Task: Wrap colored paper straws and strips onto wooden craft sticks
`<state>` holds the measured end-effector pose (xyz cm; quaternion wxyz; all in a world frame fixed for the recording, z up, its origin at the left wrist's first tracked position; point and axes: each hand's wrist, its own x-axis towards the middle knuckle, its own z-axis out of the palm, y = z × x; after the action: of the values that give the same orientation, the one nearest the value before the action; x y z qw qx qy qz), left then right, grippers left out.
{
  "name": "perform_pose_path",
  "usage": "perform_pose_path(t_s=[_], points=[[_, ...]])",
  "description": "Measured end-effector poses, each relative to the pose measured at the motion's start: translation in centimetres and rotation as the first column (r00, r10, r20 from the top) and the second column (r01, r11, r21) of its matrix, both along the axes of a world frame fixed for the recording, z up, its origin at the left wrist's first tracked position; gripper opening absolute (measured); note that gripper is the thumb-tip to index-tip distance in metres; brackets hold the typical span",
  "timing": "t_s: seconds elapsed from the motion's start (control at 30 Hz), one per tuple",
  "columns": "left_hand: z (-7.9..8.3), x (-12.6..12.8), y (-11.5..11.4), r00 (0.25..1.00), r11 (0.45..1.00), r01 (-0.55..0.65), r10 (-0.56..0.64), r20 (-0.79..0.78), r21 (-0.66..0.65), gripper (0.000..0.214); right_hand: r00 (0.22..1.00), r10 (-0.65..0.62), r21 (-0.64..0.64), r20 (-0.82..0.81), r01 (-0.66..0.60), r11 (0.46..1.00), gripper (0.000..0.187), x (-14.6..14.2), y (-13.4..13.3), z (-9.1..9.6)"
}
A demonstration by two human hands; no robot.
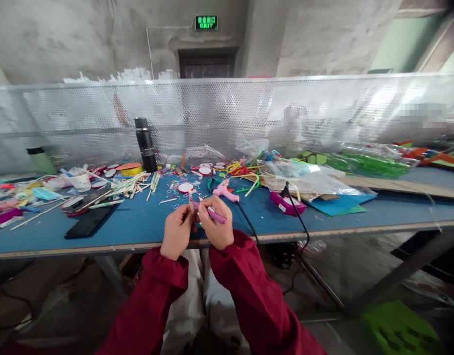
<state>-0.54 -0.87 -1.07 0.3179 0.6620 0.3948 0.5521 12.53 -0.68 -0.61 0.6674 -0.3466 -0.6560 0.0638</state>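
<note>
Both my hands meet at the near edge of the blue table [145,224], in dark red sleeves. My left hand [178,230] is closed in a pinch on a small pale stick [190,198] that points upward. My right hand [216,223] is closed around a purple pen-like stick [216,217] that slants down to the right; its left end touches the left hand's fingers. A pink glue gun [225,191] lies on the table just beyond my right hand, its black cord [249,224] running off the table edge.
A black phone [89,223] lies left of my hands. Wooden sticks [131,186], round red-and-white discs [185,187], a black flask [145,144] and a white cup [80,180] crowd the far left. Plastic bags [304,177], a magenta box [288,203] and cardboard [397,186] lie right. A perforated metal screen [227,113] backs the table.
</note>
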Motion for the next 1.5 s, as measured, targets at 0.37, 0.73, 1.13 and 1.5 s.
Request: perform_pose_path(t_s=[0.37,0.73,1.13,1.5], points=[[0.06,0.02,-0.10,1.000,1.000,-0.018,0.019,-0.012,0.020,0.031,1.000,0.007,-0.004,0.003,-0.007,1.000,0.014,-0.01,0.06,-0.04],[-0.04,0.02,0.00,0.999,1.000,-0.018,0.018,-0.027,0.012,0.029,1.000,0.003,0.003,-0.001,-0.003,1.000,0.014,-0.08,0.00,0.03],[0.18,0.04,-0.15,0.999,1.000,-0.020,0.020,-0.030,0.015,0.029,1.000,-0.009,0.007,-0.015,0.009,1.000,0.012,-0.09,0.02,-0.03],[0.35,0.10,-0.41,0.999,1.000,-0.015,0.015,-0.029,0.006,0.032,0.999,-0.001,0.026,-0.034,0.001,1.000,0.013,-0.07,-0.05,-0.09]])
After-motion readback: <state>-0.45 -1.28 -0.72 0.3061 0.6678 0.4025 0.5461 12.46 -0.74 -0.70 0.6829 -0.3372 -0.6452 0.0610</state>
